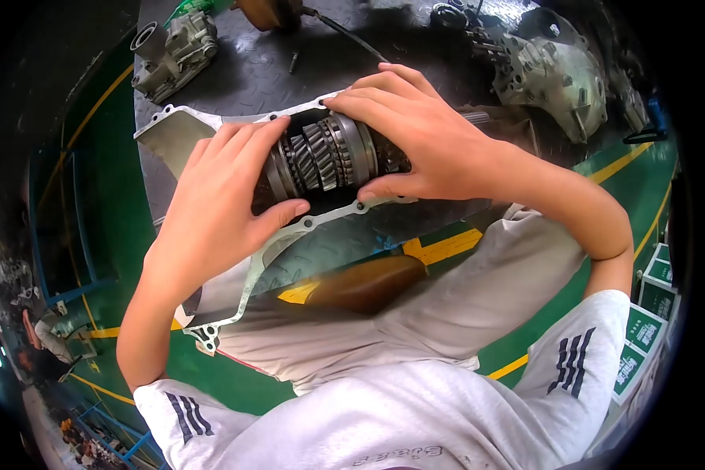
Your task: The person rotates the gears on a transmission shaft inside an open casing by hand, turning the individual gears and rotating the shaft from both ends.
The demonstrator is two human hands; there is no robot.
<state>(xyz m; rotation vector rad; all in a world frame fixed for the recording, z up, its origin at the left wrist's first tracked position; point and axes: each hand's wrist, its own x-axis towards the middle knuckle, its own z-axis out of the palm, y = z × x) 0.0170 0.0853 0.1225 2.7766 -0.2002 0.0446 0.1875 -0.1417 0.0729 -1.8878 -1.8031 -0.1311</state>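
Note:
A gear shaft (319,157) with helical gears and metal rings lies in the opening of a pale metal gearbox housing (251,294). My left hand (219,192) curves over the left part of the opening, its fingertips at the far rim and its thumb at the near rim. Across the right part, my right hand (427,133) spans the housing in the same way, thumb close to the wide ring of the shaft. Both hands grip the housing edges, and the shaft's ends are partly hidden beneath them.
The dark tread-plate table (251,82) carries a metal casting (176,55) at far left, a small bolt (294,63), and a large bell-shaped housing (552,74) at right. A brown stool seat (368,282) shows below the table edge. Green-and-white boxes (642,333) stand at right.

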